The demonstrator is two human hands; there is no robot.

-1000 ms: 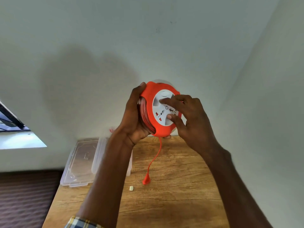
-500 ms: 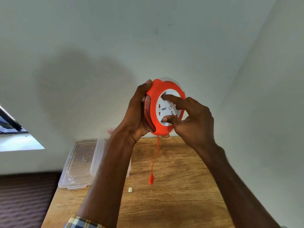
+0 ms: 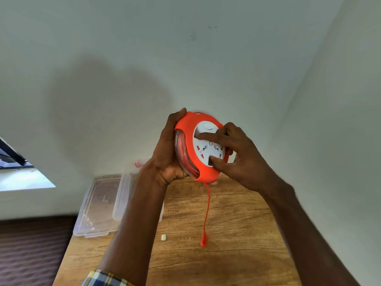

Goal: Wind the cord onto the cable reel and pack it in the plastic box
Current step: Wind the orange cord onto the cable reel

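My left hand grips the orange cable reel by its rim and holds it up in front of the wall. The reel's white socket face points toward me. My right hand has its forefinger and thumb pressed into that white face, fingers curled on it. A short length of orange cord hangs from the reel's bottom, ending in an orange plug just above the wooden table. The clear plastic box lies at the table's back left, partly hidden by my left forearm.
The box's clear lid lies open flat to the left, overhanging the table edge. A small white piece lies on the wood near the plug. White walls meet in a corner at the right; a window sits far left.
The white face has turned under my right fingers. The hanging cord has shortened and the plug has risen and swung slightly right. The reel stays raised in my left hand.
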